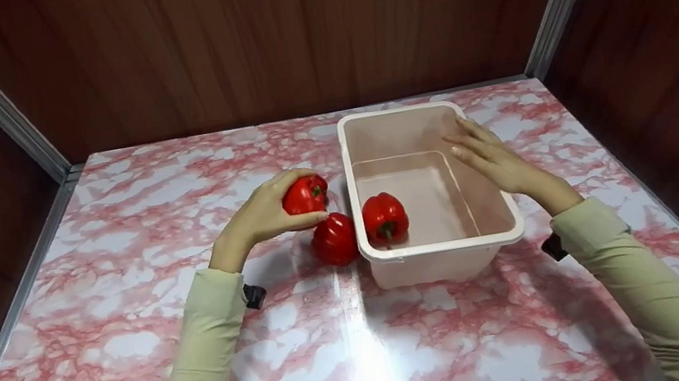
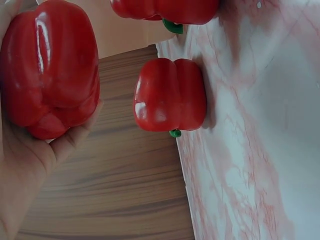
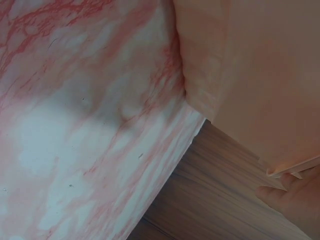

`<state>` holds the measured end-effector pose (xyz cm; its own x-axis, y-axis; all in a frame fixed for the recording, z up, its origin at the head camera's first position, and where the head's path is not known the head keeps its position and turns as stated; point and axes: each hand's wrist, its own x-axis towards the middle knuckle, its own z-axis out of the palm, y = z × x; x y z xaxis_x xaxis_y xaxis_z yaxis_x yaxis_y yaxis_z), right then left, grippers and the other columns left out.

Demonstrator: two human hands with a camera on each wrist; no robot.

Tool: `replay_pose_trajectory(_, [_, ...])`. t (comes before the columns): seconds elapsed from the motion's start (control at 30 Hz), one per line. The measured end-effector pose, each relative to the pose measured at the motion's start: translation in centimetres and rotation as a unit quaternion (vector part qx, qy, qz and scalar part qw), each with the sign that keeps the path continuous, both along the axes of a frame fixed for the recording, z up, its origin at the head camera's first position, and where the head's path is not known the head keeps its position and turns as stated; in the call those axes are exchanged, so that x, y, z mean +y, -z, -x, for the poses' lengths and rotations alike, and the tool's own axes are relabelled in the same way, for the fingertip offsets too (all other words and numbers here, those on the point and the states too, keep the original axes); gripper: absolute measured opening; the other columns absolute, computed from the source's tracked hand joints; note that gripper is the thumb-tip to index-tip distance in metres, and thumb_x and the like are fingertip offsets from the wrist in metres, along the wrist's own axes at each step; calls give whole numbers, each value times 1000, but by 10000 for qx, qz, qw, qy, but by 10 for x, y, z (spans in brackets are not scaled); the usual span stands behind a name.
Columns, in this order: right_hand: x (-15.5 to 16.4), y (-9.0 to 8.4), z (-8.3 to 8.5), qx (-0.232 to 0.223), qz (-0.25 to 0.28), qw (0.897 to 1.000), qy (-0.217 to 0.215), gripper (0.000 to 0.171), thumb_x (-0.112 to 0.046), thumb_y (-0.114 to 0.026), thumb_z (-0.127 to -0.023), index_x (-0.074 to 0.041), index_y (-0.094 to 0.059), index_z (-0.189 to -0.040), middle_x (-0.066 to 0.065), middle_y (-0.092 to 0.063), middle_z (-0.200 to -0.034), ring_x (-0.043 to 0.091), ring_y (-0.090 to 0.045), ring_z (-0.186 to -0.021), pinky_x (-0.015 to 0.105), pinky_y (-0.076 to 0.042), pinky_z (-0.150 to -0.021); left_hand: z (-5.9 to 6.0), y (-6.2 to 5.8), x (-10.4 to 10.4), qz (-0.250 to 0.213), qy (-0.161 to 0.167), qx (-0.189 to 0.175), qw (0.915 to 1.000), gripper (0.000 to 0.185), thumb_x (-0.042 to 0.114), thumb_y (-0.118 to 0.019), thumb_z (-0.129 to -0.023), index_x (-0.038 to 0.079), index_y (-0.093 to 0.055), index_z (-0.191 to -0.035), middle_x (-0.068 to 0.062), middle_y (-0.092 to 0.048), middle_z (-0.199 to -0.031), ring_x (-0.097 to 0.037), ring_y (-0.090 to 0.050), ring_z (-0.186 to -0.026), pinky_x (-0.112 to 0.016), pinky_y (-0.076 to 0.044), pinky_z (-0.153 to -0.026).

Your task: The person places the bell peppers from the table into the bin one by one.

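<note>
Meanwhile, at centre frame, the left hand curls around a red pepper above the bench. Just right, the right hand rests flat-fingered on the bin rim; a second pepper lies beside the bin, a third pepper inside it.

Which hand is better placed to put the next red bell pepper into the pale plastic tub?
Left. The left hand already grips a red bell pepper just beside the pale plastic tub, while the right hand rests with straight fingers on the tub's far-right rim.
</note>
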<state>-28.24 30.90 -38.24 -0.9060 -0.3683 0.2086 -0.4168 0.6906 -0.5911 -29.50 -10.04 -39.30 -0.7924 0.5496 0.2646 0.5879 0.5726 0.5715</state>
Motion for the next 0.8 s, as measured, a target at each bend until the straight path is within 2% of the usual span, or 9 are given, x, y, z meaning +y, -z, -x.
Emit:
replay_pose_trajectory(0.5, [0, 0, 1, 91, 44, 9999, -22, 46, -36, -39, -99, -12, -44, -138, 13, -10, -155, 33, -1, -142, 61, -3, -108, -1, -5, 0, -31, -46, -83, 10000, 69, 66, -69, -66, 35, -48, -125, 6, -55, -118, -14, -54, -100, -35, -50, -81])
replay_pose_trajectory(0.8, [0, 0, 1, 46, 14, 10000, -3, 47, -37, -38, -99, -13, -44, -139, 12, -9, -155, 33, 0, -141, 61, -3, -108, -1, -7, 3, -46, 20, -35, 10000, 73, 66, -68, -66, 31, -48, -127, 2, -56, -119, -16, -55, -100, -35, -51, -80])
